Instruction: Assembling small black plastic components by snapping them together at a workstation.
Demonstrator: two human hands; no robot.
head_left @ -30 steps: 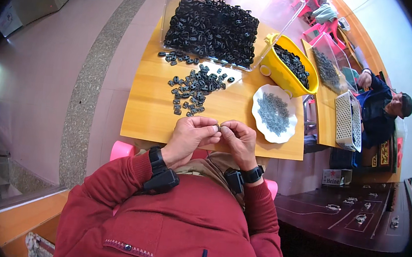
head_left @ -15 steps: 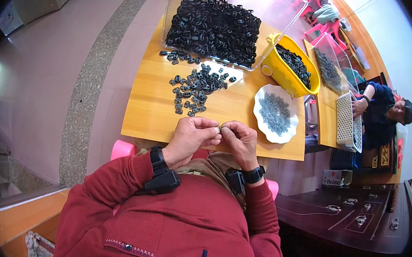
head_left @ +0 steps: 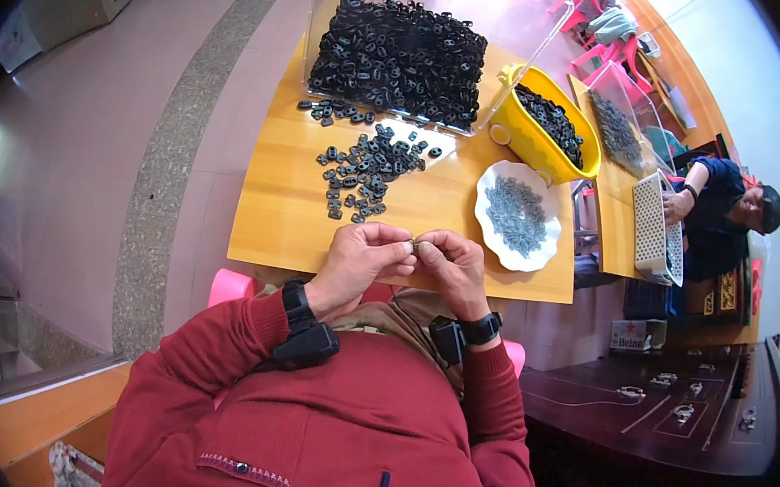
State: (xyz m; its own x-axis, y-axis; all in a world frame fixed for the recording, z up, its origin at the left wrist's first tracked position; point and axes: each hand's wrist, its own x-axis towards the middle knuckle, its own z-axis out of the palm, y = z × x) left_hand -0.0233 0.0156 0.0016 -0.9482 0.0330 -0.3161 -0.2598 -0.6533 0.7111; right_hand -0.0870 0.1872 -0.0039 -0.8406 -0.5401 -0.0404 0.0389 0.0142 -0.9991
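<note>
My left hand (head_left: 362,264) and my right hand (head_left: 455,267) meet at the table's near edge, both closed in a pinch. Their fingertips press together round something tiny and dark, too small and covered to name. Just beyond them lies a loose heap of small black plastic pieces with holes (head_left: 359,173). To the right of my right hand stands a white scalloped plate (head_left: 556,229) full of small, greyish translucent parts (head_left: 516,216).
A clear box (head_left: 522,45) heaped with black pieces (head_left: 398,61) stands at the back of the wooden table (head_left: 272,204). Beside it is a yellow tub (head_left: 514,124) of dark pieces. At right, a co-worker (head_left: 726,215) reaches into a white perforated basket (head_left: 651,236).
The view has shifted slightly, so the table things sit a little further left. My hands keep the same pinch, with hardly any movement.
</note>
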